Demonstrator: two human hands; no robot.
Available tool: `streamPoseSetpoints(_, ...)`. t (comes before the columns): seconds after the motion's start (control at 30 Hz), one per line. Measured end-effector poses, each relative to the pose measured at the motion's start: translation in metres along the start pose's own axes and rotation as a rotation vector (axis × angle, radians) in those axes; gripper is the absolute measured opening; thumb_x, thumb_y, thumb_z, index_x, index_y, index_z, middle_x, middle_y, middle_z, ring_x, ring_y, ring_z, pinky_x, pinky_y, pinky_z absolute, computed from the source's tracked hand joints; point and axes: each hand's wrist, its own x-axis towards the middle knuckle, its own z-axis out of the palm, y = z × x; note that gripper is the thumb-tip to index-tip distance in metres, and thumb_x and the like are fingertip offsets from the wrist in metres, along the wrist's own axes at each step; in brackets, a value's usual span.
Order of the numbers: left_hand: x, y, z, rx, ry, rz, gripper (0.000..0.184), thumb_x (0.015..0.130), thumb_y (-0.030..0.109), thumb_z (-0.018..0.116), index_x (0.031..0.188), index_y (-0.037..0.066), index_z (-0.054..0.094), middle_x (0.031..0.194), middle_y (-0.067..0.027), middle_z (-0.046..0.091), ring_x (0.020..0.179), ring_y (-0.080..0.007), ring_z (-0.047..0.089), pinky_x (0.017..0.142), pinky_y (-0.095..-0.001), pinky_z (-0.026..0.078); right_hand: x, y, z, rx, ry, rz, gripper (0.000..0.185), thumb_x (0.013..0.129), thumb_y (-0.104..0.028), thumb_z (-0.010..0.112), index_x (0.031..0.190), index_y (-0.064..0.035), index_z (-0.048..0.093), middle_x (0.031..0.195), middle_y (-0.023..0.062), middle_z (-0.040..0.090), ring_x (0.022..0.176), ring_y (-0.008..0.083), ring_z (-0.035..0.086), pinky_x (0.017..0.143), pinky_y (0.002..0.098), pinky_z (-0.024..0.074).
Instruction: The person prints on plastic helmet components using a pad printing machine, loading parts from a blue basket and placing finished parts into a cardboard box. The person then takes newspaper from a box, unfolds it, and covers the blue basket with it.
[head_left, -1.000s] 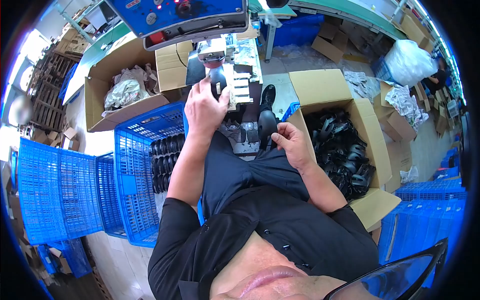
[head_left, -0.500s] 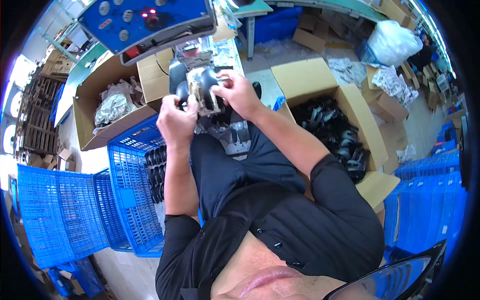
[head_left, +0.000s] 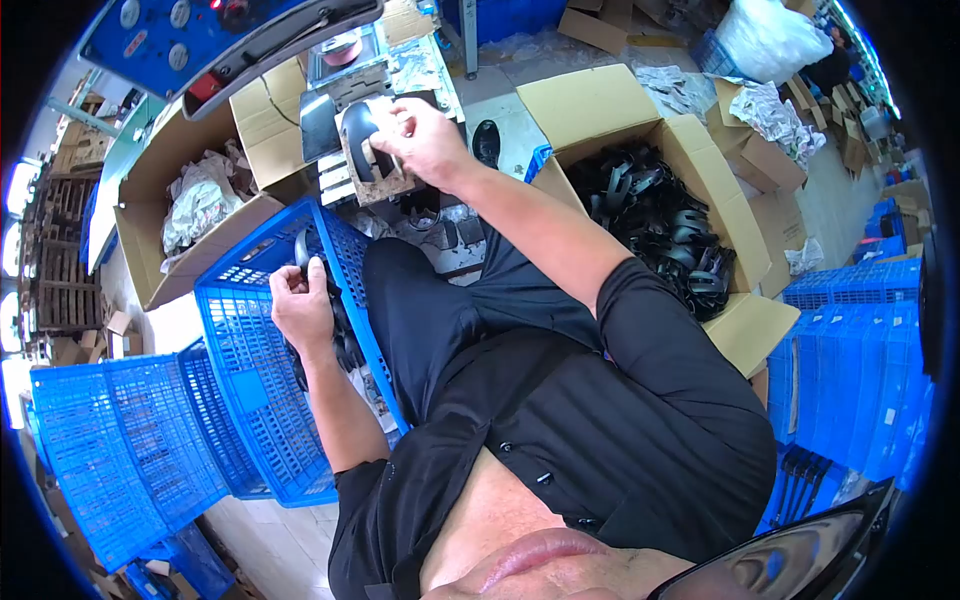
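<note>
My left hand (head_left: 303,305) is over the blue basket, its fingers closed on a curved black part (head_left: 303,250). Rows of similar black parts lie in the basket, partly hidden by my forearm. My right hand (head_left: 425,145) grips another curved black part (head_left: 362,138), which sits on the fixture (head_left: 385,186) of the machine. Above the fixture is the machine's round reddish pad (head_left: 341,50), apart from the black part.
The machine's blue control box (head_left: 180,40) is at the upper left. A blue basket (head_left: 250,390) stands beside my left leg. On the right is a carton (head_left: 745,235) full of black parts. Another carton (head_left: 140,235) holds crumpled paper. Stacked blue crates (head_left: 850,380) stand farther right.
My left hand has moved from the fixture down to the basket with a black part. My right hand has come from beside the right carton to the fixture, bringing another black part.
</note>
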Motion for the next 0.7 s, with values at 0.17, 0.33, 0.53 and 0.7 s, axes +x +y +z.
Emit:
streamPoseSetpoints(0.17, -0.008, -0.093, -0.007, -0.015, -0.013, -0.231, 0.041, 0.086, 0.037, 0.082, 0.100, 0.001, 0.070, 0.090, -0.0110, 0.073, 0.082, -0.0200, 0.068, 0.081, -0.0341, 0.055, -0.049, -0.009, -0.086, 0.031, -0.061, 0.096, 0.046, 0.097, -0.015, 0.070, 0.138, -0.0026, 0.053, 0.093, 0.0063, 0.067, 0.077, 0.0146, 0.063, 0.067, 0.0287, 0.0538)
streamPoseSetpoints(0.33, -0.065, -0.254, -0.027, 0.287, -0.069, -0.545, 0.050, 0.081, 0.046, 0.078, 0.103, 0.001, 0.073, 0.102, -0.0215, 0.075, 0.098, -0.0369, 0.072, 0.088, -0.0438, 0.055, -0.099, 0.092, -0.246, -0.420, 0.307, 0.275, 0.053, 0.094, -0.013, 0.074, 0.140, 0.0036, 0.054, 0.106, 0.0119, 0.072, 0.085, 0.0144, 0.066, 0.074, 0.0278, 0.0548)
streamPoseSetpoints(0.53, -0.155, -0.344, -0.022, 0.443, -0.395, -0.863, 0.053, 0.077, 0.040, 0.083, 0.114, 0.003, 0.069, 0.110, -0.0229, 0.074, 0.108, -0.0389, 0.070, 0.094, -0.0463, 0.054, -0.227, 0.215, -0.419, -1.118, -0.035, 0.754, 0.048, 0.089, -0.016, 0.073, 0.129, 0.0058, 0.060, 0.116, 0.0181, 0.070, 0.103, 0.0247, 0.066, 0.094, 0.0357, 0.0499)
streamPoseSetpoints(0.7, -0.186, -0.343, -0.001, 0.501, -0.549, -0.774, 0.046, 0.081, 0.032, 0.082, 0.114, 0.004, 0.066, 0.112, -0.0222, 0.073, 0.108, -0.0402, 0.069, 0.095, -0.0485, 0.054, -0.263, 0.182, -0.349, -0.779, -0.123, 0.918, 0.044, 0.087, -0.020, 0.077, 0.121, 0.0052, 0.068, 0.110, 0.0167, 0.074, 0.100, 0.0251, 0.070, 0.089, 0.0364, 0.0534)
